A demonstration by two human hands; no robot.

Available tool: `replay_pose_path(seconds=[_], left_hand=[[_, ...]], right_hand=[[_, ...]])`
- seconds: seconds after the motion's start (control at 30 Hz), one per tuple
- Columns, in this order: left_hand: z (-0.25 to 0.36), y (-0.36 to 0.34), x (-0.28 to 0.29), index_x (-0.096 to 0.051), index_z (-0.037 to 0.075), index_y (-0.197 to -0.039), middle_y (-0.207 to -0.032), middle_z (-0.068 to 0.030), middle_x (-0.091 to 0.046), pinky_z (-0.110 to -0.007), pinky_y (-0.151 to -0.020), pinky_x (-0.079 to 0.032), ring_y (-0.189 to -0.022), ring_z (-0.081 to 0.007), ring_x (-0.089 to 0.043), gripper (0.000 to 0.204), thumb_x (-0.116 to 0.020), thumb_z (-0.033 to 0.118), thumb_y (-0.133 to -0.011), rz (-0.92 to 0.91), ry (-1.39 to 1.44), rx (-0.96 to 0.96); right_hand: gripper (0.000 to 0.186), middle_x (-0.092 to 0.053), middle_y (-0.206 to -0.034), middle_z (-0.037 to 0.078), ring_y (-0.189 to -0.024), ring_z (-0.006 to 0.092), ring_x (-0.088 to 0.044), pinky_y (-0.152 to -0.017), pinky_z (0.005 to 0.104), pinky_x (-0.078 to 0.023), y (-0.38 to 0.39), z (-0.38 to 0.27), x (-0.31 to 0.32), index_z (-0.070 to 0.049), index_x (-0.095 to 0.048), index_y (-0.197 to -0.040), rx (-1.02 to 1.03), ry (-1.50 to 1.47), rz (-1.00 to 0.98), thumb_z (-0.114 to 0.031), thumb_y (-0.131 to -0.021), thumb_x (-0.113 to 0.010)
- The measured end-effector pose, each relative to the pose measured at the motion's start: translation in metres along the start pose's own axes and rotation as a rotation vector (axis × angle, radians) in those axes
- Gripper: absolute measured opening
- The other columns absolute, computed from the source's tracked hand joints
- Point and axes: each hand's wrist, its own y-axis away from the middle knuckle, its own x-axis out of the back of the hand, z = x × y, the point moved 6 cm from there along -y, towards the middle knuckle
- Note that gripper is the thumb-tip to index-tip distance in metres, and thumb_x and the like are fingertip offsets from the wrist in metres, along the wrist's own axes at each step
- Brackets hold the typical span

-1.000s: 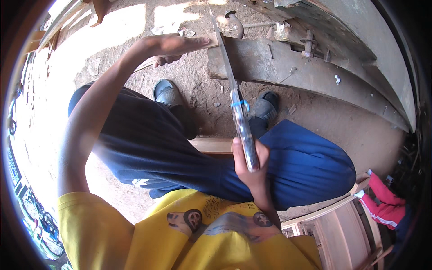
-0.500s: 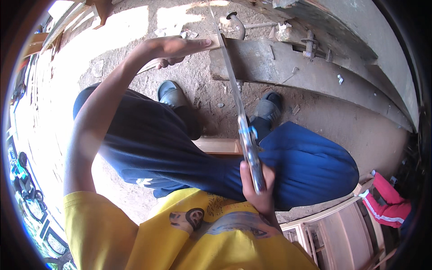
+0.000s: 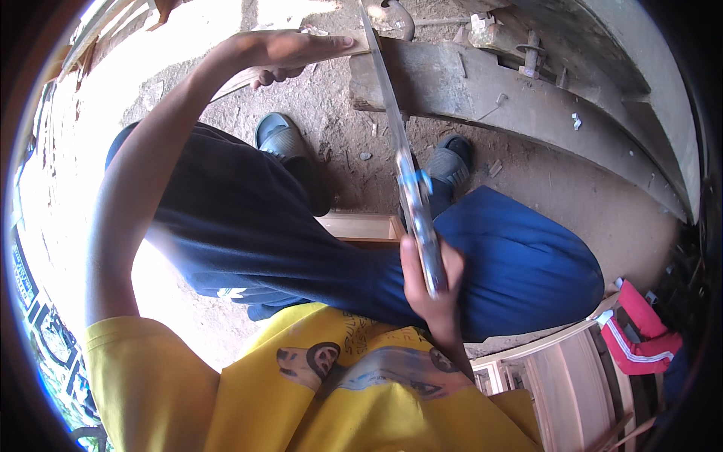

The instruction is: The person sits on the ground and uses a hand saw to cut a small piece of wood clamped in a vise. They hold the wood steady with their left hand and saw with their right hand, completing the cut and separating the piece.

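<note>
My right hand [image 3: 433,279] grips a handsaw by its handle [image 3: 423,226], which has something blue tied around it. Its long, narrow blade [image 3: 392,109] points away from me and is seen almost edge-on. At the far end, the blade crosses a thin piece of pale wood [image 3: 362,43] beside the end of a thick, worn plank [image 3: 444,75]. My left hand [image 3: 282,53] is closed on that pale wood, thumb side up, just left of the blade. The hand hides much of the piece. Whether the teeth have cut into it cannot be made out.
My sandalled feet [image 3: 279,139] stand on the dirt floor below the plank. A wooden frame [image 3: 361,226] lies under my legs. At lower right are wooden panels [image 3: 568,384] and another person's red-clothed limb [image 3: 640,331]. A bent metal pipe [image 3: 404,19] lies beyond the plank.
The scene has shifted upward in the picture. Against the plank, my right hand and the saw have moved slightly forward, away from me. My left hand keeps its hold on the pale wood.
</note>
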Motion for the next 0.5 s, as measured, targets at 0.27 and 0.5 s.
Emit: replay_pose_path(seconds=[0.27,0.5], left_hand=[[-0.002,-0.005,0.004,-0.043,0.008,-0.061,-0.05,0.0026,-0.028,-0.034,-0.041,-0.035,-0.04,-0.0112,-0.033,0.077,-0.029,0.081,-0.082,-0.001,0.025,-0.002],[-0.011,-0.011,0.002,-0.038,0.009,-0.057,-0.05,0.0019,-0.03,-0.035,-0.039,-0.036,-0.039,-0.011,-0.034,0.077,-0.031,0.084,-0.078,0.002,0.036,0.009]], right_hand=[[0.019,-0.046,-0.056,0.011,-0.045,0.0238,-0.047,-0.044,0.0347,-0.034,0.025,0.0,0.004,0.0,-0.051,-0.07,0.047,0.062,0.034,-0.003,-0.087,-0.057],[0.019,-0.05,-0.056,0.009,-0.044,0.0158,-0.049,-0.042,0.0323,-0.034,-0.009,-0.002,-0.003,-0.002,-0.052,-0.068,0.009,-0.011,0.013,-0.003,-0.086,-0.06]])
